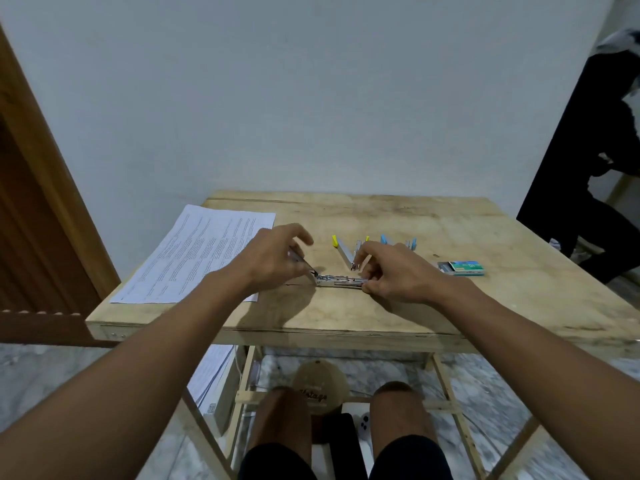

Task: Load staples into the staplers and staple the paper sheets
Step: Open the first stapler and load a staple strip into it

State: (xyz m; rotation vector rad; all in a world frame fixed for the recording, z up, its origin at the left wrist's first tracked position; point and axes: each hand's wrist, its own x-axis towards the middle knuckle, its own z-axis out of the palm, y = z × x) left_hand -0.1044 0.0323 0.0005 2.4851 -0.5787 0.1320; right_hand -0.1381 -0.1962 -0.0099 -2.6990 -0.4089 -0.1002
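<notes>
Bare knees [398, 410] sit nearest the camera, below the raw plywood table [450, 306]. Both forearms reach over its near edge. An opened metal stapler [341, 281] lies flat at mid-table, its shiny magazine channel exposed, long axis running left-right. The left hand [273, 258] pinches the raised hinged arm at the stapler's left end; the right hand [391, 271] grips its right end with curled fingers. Behind stand a yellow-tipped stapler [346, 251] opened in a V and a blue-tipped stapler [398, 241]. Printed paper sheets [201, 254] lie left; a green cardboard staple box [462, 267] lies right.
</notes>
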